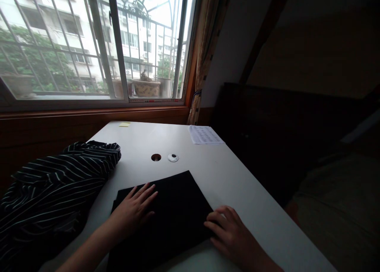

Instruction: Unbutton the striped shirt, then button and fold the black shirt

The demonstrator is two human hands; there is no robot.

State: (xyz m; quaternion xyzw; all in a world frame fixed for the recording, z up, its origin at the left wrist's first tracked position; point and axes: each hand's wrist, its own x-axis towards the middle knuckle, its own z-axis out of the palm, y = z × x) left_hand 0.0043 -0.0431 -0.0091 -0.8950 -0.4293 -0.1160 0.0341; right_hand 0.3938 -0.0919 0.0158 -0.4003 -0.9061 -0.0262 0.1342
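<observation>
A folded piece of black cloth (178, 216) lies on the white table, its layers flat and its far corner pointing toward the window. Whether it is a garment I cannot tell. My left hand (137, 204) rests palm down on its left part, fingers stretched and slightly spread. At the cloth's right edge, my right hand (230, 232) has its fingers bent and closed on the border. The thumb side and the fingertips there are partly dark. A striped black-and-white garment (68, 173) lies bunched at the left side of the table.
On the white table (142, 139) are a cable hole (156, 157), its round white cover (173, 157), a yellow sticky note (124, 124) and printed sheets (205, 135) at the far right. A barred window (142, 46) and curtain (200, 66) stand behind.
</observation>
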